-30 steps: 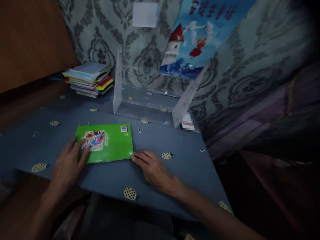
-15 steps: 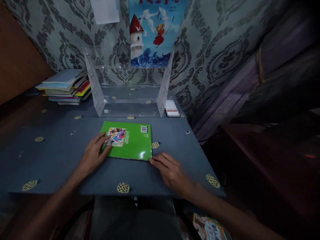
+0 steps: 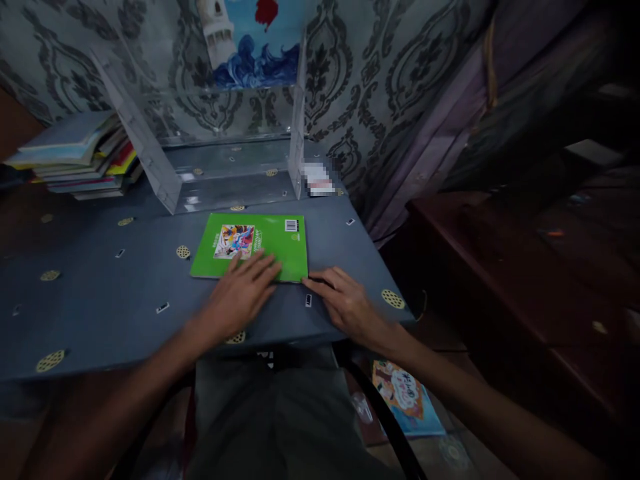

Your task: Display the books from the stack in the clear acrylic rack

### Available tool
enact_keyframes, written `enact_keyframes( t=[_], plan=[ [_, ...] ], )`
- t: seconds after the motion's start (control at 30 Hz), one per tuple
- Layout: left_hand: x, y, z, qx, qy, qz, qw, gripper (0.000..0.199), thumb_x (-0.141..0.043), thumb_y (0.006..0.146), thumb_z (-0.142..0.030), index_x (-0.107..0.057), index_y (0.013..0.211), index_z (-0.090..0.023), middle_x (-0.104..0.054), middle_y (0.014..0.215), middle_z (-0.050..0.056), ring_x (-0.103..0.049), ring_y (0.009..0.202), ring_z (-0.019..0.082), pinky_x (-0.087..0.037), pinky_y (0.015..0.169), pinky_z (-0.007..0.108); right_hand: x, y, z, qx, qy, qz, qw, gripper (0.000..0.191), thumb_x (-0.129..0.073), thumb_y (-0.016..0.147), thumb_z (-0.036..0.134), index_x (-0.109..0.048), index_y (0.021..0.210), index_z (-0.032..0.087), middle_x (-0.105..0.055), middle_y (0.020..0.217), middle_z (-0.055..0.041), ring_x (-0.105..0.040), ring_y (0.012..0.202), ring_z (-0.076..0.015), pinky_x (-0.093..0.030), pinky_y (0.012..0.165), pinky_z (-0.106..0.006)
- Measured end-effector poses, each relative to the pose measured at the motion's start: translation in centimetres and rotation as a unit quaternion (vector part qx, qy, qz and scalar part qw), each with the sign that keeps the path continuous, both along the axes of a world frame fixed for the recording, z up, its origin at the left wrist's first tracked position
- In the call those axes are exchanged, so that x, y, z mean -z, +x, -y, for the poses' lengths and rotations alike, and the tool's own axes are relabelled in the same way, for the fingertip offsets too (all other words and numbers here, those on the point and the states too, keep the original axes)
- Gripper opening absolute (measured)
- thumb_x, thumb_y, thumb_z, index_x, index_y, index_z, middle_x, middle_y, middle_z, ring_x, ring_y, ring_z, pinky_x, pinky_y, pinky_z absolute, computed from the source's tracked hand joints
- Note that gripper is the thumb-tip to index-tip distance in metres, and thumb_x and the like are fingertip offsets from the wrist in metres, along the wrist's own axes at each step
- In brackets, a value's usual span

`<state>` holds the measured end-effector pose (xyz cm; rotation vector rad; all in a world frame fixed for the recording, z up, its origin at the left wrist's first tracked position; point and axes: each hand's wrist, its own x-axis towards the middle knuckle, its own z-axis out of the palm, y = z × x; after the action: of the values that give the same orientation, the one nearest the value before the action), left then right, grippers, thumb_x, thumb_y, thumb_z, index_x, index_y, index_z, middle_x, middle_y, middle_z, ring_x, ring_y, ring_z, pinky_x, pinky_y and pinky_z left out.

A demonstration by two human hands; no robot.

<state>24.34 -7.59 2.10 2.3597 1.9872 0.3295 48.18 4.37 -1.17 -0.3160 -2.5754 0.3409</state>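
Note:
A green book (image 3: 280, 235) with a small colourful picture and a barcode lies flat on the cloth-covered desk. My left hand (image 3: 243, 287) rests on the book's near middle, palm down, fingers stretched and slightly apart. At the near right corner of the book, my right hand (image 3: 345, 300) pinches the edge with its fingertips; its thumb is mostly hidden. Behind the book stands a clear plastic rack (image 3: 230, 190) with nothing on its shelves.
A stack of books (image 3: 83, 157) sits at the desk's back left. Beside the rack lies a small pale item (image 3: 319, 180), blurred out. A dark red piece of furniture (image 3: 480, 267) stands to the right. On the floor lies a colourful book (image 3: 407, 397).
My left hand has slid from the book's left side to its near middle. My right hand stays at the same corner. The view has turned right and downward.

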Motion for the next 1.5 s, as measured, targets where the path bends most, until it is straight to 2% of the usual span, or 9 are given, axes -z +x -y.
enact_keyframes(
  t=[0.13, 0.4, 0.53, 0.73, 0.87, 1.0, 1.23, 1.4, 1.5],
  plan=[
    [2.1, 2.6, 1.1, 0.008, 0.007, -0.024, 1.0, 0.05, -0.038, 0.105, -0.037, -0.041, 0.151, -0.018, -0.043, 0.158, 0.013, -0.031, 0.152, 0.029, -0.018, 0.123, 0.063, 0.2, 0.1, 0.0, -0.012, 0.013, -0.009, 1.0, 0.044, -0.043, 0.091, 0.001, -0.066, 0.125, 0.016, -0.068, 0.112, -0.0139, -0.061, 0.096, -0.0248, -0.058, 0.086, -0.043],
    [2.9, 1.7, 1.5, 0.018, 0.016, -0.014, 1.0, 0.057, -0.041, 0.104, -0.044, -0.034, 0.155, -0.02, -0.036, 0.163, 0.01, -0.021, 0.155, 0.027, -0.015, 0.126, 0.057, 0.8, -0.1, -0.7, -0.022, 0.009, -0.035, 0.999, 0.044, -0.045, 0.092, 0.003, -0.066, 0.125, 0.021, -0.07, 0.11, -0.0112, -0.064, 0.094, -0.0229, -0.06, 0.081, -0.042],
    [2.3, -0.4, 1.7, 0.01, 0.004, -0.016, 1.0, 0.056, -0.04, 0.104, -0.046, -0.035, 0.155, -0.022, -0.038, 0.162, 0.008, -0.022, 0.155, 0.025, -0.016, 0.126, 0.055, 0.7, -0.2, -0.7, -0.01, -0.013, -0.037, 0.999, 0.041, -0.047, 0.093, 0.006, -0.066, 0.124, 0.024, -0.069, 0.118, -0.0119, -0.066, 0.1, -0.0236, -0.06, 0.082, -0.044],
    [1.7, -5.7, 1.8, -0.08, -0.017, -0.025, 0.996, 0.072, -0.047, 0.096, -0.064, -0.035, 0.155, -0.026, -0.035, 0.163, 0.013, -0.023, 0.153, 0.036, -0.018, 0.119, 0.069, -0.4, -1.3, -1.3, -0.022, -0.019, -0.025, 0.999, 0.028, -0.049, 0.092, 0.008, -0.07, 0.106, 0.019, -0.064, 0.132, -0.0162, -0.062, 0.122, -0.0281, -0.056, 0.096, -0.051],
    [1.5, -7.5, 1.8, -0.082, -0.034, 0.009, 0.996, 0.071, -0.044, 0.095, -0.067, -0.036, 0.155, -0.029, -0.036, 0.163, 0.011, -0.026, 0.153, 0.034, -0.027, 0.118, 0.064, -0.5, -3.6, -3.5, -0.012, -0.019, 0.031, 0.999, 0.027, -0.05, 0.096, 0.021, -0.069, 0.115, 0.018, -0.06, 0.139, -0.0177, -0.057, 0.128, -0.0312, -0.05, 0.103, -0.056],
    [1.3, -8.0, 1.9, -0.078, -0.037, 0.04, 0.996, 0.059, -0.037, 0.101, -0.058, -0.04, 0.153, -0.029, -0.036, 0.163, 0.008, -0.027, 0.153, 0.028, -0.032, 0.118, 0.056, 0.1, -6.9, -7.3, 0.049, -0.036, 0.064, 0.996, 0.039, -0.049, 0.099, 0.033, -0.06, 0.133, 0.018, -0.056, 0.143, -0.0168, -0.052, 0.132, -0.0322, -0.046, 0.107, -0.056],
    [1.8, -8.2, 1.8, -0.076, -0.028, 0.017, 0.997, 0.067, -0.045, 0.097, -0.063, -0.04, 0.153, -0.029, -0.034, 0.164, 0.009, -0.027, 0.153, 0.031, -0.031, 0.118, 0.06, -0.6, -10.6, -11.2, 0.083, -0.092, 0.11, 0.986, 0.043, -0.046, 0.098, 0.033, -0.06, 0.132, 0.01, -0.067, 0.124, -0.0172, -0.057, 0.116, -0.0309, -0.042, 0.105, -0.05],
    [1.6, -8.3, 1.7, -0.066, -0.027, 0.008, 0.997, 0.07, -0.046, 0.094, -0.067, -0.041, 0.152, -0.028, -0.038, 0.162, 0.01, -0.029, 0.152, 0.032, -0.03, 0.118, 0.059, -1.8, -10.3, -12.2, 0.104, -0.25, 0.097, 0.958, 0.038, -0.062, 0.09, 0.031, -0.065, 0.123, 0.013, -0.072, 0.103, -0.0108, -0.065, 0.089, -0.0232, -0.052, 0.083, -0.037],
    [1.5, -8.6, 1.7, -0.048, -0.022, 0.01, 0.999, 0.072, -0.05, 0.092, -0.068, -0.043, 0.152, -0.028, -0.04, 0.161, 0.01, -0.031, 0.151, 0.033, -0.028, 0.118, 0.061, -2.4, -9.2, -12.0, 0.083, -0.427, 0.102, 0.895, 0.025, -0.068, 0.087, 0.034, -0.07, 0.102, 0.014, -0.07, 0.081, -0.0046, -0.062, 0.07, -0.0155, -0.051, 0.06, -0.025]
  ],
)
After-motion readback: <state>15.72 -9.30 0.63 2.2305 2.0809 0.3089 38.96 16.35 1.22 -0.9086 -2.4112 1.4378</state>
